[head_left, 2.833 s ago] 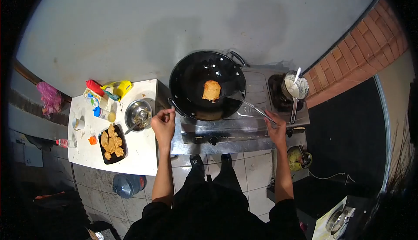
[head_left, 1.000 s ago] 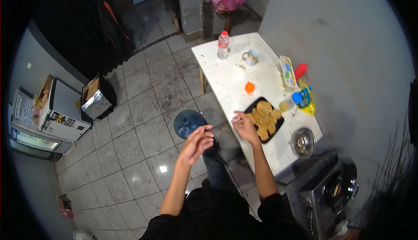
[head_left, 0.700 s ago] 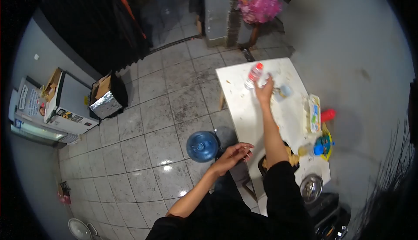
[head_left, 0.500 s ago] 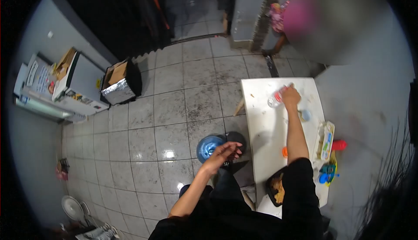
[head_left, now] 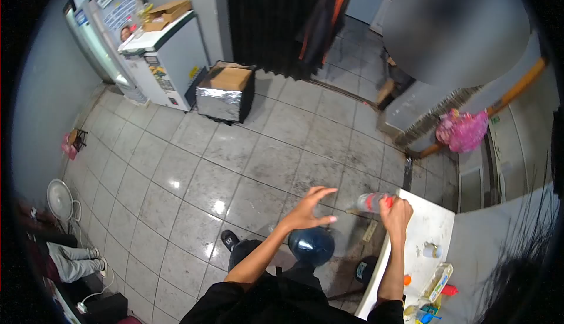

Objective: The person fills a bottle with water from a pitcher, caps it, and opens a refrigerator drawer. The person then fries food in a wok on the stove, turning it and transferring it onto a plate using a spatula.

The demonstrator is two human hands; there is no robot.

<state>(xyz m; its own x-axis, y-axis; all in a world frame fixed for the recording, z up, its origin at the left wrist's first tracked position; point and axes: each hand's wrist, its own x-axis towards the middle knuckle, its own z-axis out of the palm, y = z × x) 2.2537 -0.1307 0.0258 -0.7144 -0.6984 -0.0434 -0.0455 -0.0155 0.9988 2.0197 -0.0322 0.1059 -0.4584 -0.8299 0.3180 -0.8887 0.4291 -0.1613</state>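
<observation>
My right hand (head_left: pixel 397 217) is closed round one end of a transparent plastic bottle (head_left: pixel 370 202) with a red label. The bottle lies nearly level, its other end sticking out past the left edge of the white table (head_left: pixel 424 221). To the left, my left hand (head_left: pixel 309 211) is in the air with thumb and fingers apart, holding nothing. Just below it in view is a round, shiny dark blue object (head_left: pixel 312 246), near my legs. I cannot tell whether that hand touches it. A small cup (head_left: pixel 432 250) stands on the table near my right forearm.
An egg carton (head_left: pixel 439 281), a red bottle (head_left: pixel 449 290) and an orange cap (head_left: pixel 407 280) are along the table's near part. A foil-sided box (head_left: pixel 222 98) stands by a small fridge (head_left: pixel 167 68). A pink bag (head_left: pixel 462 130) hangs ahead right. Another person's legs (head_left: pixel 73 259) show at left.
My right hand has lifted the bottle off the table and brought it to the table's left edge. My left hand's fingers have spread. The view has turned, with my body, toward the left.
</observation>
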